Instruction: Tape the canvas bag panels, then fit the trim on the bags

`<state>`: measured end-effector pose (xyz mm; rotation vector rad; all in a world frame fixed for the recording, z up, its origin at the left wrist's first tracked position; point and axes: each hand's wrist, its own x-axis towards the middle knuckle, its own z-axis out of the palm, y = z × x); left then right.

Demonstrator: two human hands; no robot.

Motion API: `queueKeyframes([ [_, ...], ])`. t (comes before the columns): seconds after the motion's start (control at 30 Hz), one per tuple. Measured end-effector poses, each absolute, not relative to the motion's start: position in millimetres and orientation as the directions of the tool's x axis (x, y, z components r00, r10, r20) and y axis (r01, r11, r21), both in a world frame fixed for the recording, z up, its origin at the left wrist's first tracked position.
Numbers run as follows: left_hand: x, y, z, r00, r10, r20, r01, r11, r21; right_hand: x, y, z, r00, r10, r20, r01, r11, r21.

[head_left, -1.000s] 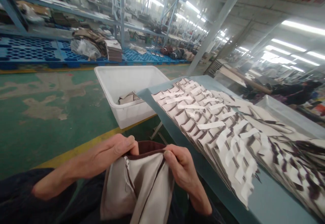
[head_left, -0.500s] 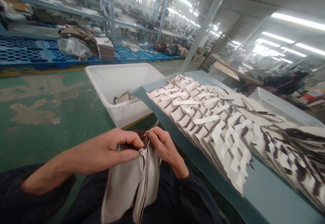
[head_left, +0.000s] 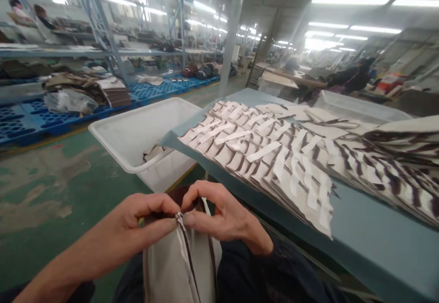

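A beige fabric piece [head_left: 168,266] with dark edging hangs over my lap, its seam running down the middle. My left hand [head_left: 137,229] pinches the top end of that seam between thumb and forefinger. Right beside it, my right hand [head_left: 219,211] also pinches the fabric, thumb and forefinger close together at the seam's top. The tips of both hands almost touch. Behind the fingers a dark brown part of the piece shows partly.
On the blue-green table [head_left: 360,248] at right lie overlapping beige pieces [head_left: 254,147] with white strips. A white bin [head_left: 120,133] holding some fabric stands ahead left. Farther off are blue pallets [head_left: 151,91], a pole [head_left: 233,33] and a clear tub [head_left: 360,106].
The view has turned rightward and levelled. My right hand has shifted its grip, its thumb now at the seam beside my left hand's fingertips, and the piece has turned slightly.
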<state>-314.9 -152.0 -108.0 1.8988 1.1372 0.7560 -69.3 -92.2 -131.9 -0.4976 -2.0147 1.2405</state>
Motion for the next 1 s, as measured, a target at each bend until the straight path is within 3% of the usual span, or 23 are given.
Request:
queueKeyframes([
  [0.07,-314.8,-151.7,-107.5,0.471,0.878,0.084,0.464,-0.328,0.823,-65.8,-91.3,-134.8,-0.712,0.646,0.274,-0.084,0.31,-0.947],
  [0.13,-313.7,-151.3,-103.1,0.509,0.857,0.08,0.499,-0.369,0.784,-62.9,-90.8,-141.0,-0.705,0.65,0.283,-0.135,0.269,-0.954],
  [0.23,-309.4,-152.2,-93.0,0.539,0.835,0.112,0.556,-0.453,0.697,-60.0,-92.6,-150.4,-0.647,0.637,0.419,-0.128,0.451,-0.883],
  [0.37,-306.8,-159.0,-87.8,0.579,0.772,0.261,0.602,-0.621,0.502,-58.8,-97.8,-156.9,-0.589,0.49,0.643,-0.036,0.779,-0.627],
  [0.5,-317.2,-171.5,-102.4,0.615,0.709,0.345,0.625,-0.705,0.336,-63.7,-104.4,-162.9,-0.569,0.372,0.733,0.063,0.909,-0.413],
  [0.57,-323.9,-176.7,-110.7,0.641,0.694,0.327,0.627,-0.72,0.299,-68.0,-107.8,-166.6,-0.558,0.371,0.742,0.12,0.921,-0.371],
  [0.83,-321.1,-173.7,-94.6,0.756,0.591,0.281,0.552,-0.806,0.213,-75.8,-114.4,-165.0,-0.628,0.521,0.578,0.159,0.813,-0.56],
  [1.0,-316.8,-171.6,-101.3,0.75,0.596,0.286,0.608,-0.792,0.058,-77.1,-112.0,-160.9,-0.664,0.546,0.511,0.105,0.744,-0.66],
])
